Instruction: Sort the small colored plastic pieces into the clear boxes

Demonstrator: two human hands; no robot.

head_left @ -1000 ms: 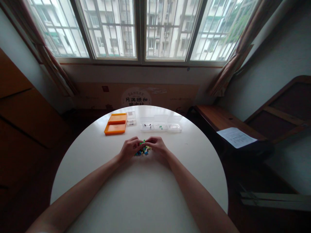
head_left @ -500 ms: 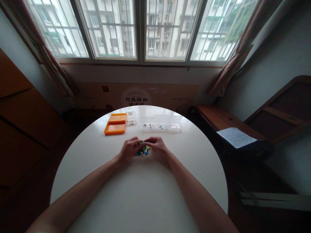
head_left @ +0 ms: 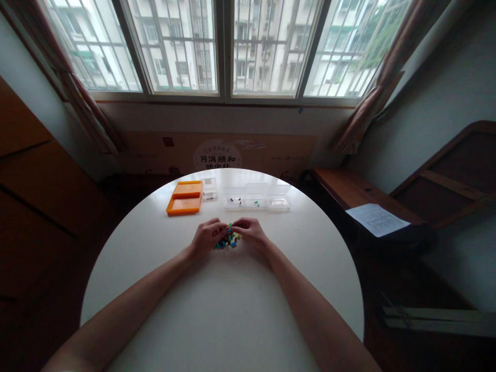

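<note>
On the smooth round worktop, the left hand and right hand are sitting curled, fingertips close together, half hiding the tiny colourful blocks below. Honestly not managing to tell if either's pinching one. Beyond them, a shallow orange tray is lying near see-through boxes.

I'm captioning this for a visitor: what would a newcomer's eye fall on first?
Probably the open orange case, toward the far left of the round white table. Next, the left hand and right hand, close together at a pile of colourful pieces, nearer than the case. Behind, the bright barred window spans the top.
</note>
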